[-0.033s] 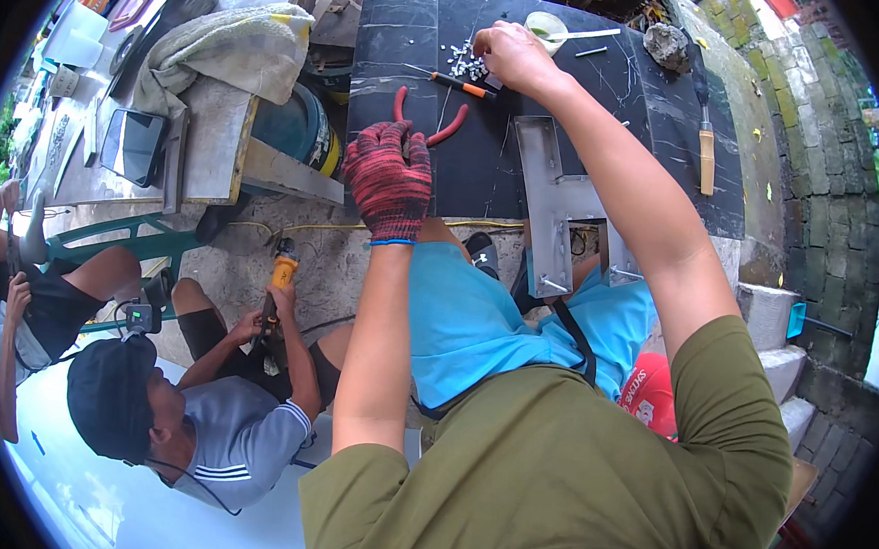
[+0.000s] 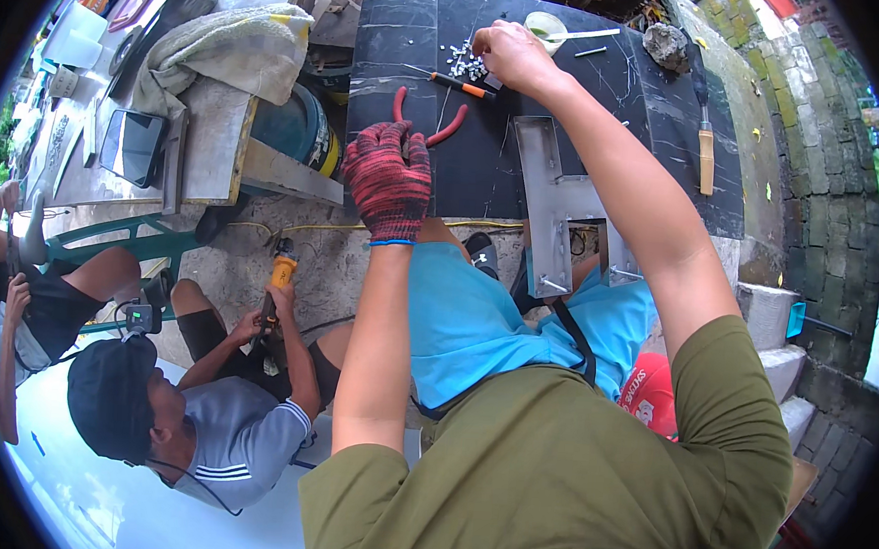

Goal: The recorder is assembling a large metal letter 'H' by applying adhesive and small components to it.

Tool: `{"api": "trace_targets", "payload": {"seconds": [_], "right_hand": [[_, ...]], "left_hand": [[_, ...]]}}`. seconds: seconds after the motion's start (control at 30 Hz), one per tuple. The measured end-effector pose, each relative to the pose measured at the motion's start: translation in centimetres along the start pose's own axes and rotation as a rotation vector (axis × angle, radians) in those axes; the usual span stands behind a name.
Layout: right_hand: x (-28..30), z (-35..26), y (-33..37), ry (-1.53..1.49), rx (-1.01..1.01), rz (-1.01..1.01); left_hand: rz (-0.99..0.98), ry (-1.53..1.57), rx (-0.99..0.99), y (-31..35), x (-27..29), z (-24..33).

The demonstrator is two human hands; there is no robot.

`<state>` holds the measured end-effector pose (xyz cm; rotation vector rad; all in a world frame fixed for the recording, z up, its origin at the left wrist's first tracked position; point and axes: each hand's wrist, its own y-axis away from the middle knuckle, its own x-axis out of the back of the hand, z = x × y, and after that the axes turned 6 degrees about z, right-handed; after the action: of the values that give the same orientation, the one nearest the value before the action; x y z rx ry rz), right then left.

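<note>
Cloth (image 2: pixel 232 55) hangs over the light table at upper left; at left of centre, lower down, a co-worker's hand (image 2: pixel 281 301) is on a yellow power tool (image 2: pixel 284 268); in the upper middle, the person's left hand (image 2: pixel 390 177), in a red and black glove, bends its fingers close together by the edge of the black tabletop (image 2: pixel 474 182); red-handled pliers (image 2: pixel 451 126) spread their handles upward there, their head lost at the glove, so I cannot tell whether those fingers hold them or anything else; just above lie a screwdriver (image 2: pixel 464 86) and a scatter of small white pieces (image 2: pixel 458 65), probably light, stiff and apt to roll, best pinched singly by their sides; the bare right hand (image 2: pixel 515 60) reaches to their right edge, fingers bent down, tips too obscured to show a grip; a small cup (image 2: pixel 546 30) sits just beyond; right of centre, a grey metal frame (image 2: pixel 548 201) looks rigid and fairly heavy, easiest held by its flat bars, its right side partly covered by the forearm.
</note>
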<state>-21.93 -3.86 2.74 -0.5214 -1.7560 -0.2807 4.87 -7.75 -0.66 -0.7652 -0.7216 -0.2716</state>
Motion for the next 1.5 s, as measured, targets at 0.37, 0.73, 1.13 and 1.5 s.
{"api": "trace_targets", "payload": {"seconds": [0.37,0.73,1.13,1.5], "right_hand": [[-0.2,-0.9,-0.6,-0.059,0.032,-0.073],[0.4,0.9,-1.7,-0.119,-0.071,0.0],[0.3,-0.4,-1.2,-0.062,-0.022,-0.032],[0.6,-0.9,-1.5,0.019,0.047,-0.065]], "left_hand": [[0.008,0.015,0.009,0.1,-0.2,-0.1],[0.002,0.011,0.02,0.1,-0.1,0.0],[0.01,0.017,0.023,0.1,-0.2,-0.2],[0.015,0.013,0.009,0.1,-0.2,-0.3]]}}
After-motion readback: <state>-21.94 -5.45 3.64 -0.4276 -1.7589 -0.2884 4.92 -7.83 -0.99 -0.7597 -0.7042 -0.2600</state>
